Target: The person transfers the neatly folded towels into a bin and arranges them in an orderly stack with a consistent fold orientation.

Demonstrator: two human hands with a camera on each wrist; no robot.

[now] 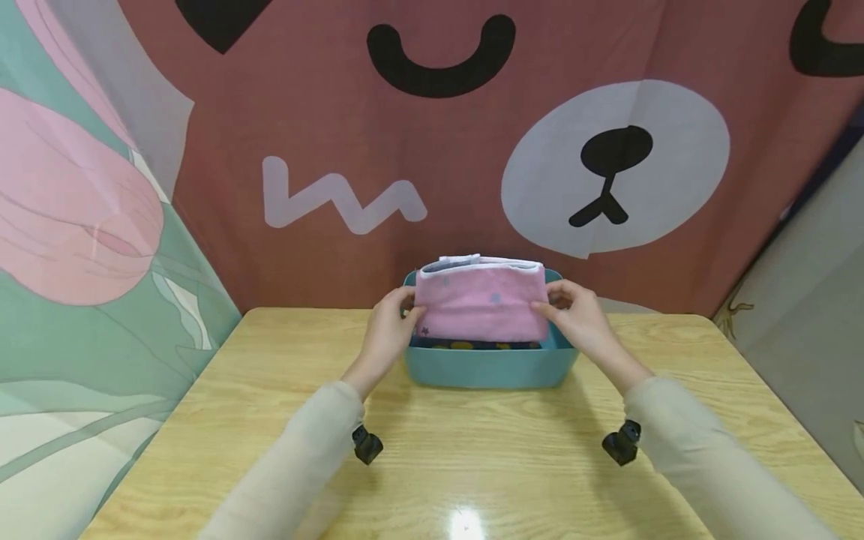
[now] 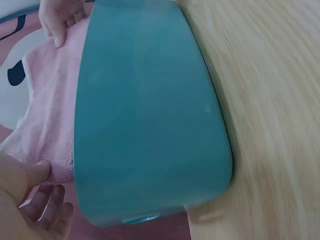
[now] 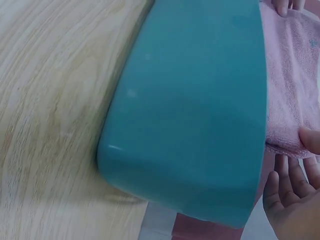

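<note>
A folded pink towel [image 1: 481, 304] with white edging and small stars stands upright at the mouth of a teal plastic bin [image 1: 491, 369]. My left hand [image 1: 390, 322] pinches its left edge, thumb in front and fingers behind. At the opposite edge, my right hand [image 1: 579, 313] pinches the towel the same way. Beneath the towel, inside the bin, shows a strip of dark cloth [image 1: 466, 345] with yellow patches. In the left wrist view the towel [image 2: 57, 100] rises past the bin's rim. The bin's front wall hides the towel's lower part in the right wrist view.
The bin rests toward the back of a light wooden table [image 1: 472, 442]. Right behind it hangs a reddish-brown curtain [image 1: 337, 270] with a cartoon bear face. A green floral curtain [image 1: 88, 337] hangs at the left, and a grey one [image 1: 803, 277] at the right.
</note>
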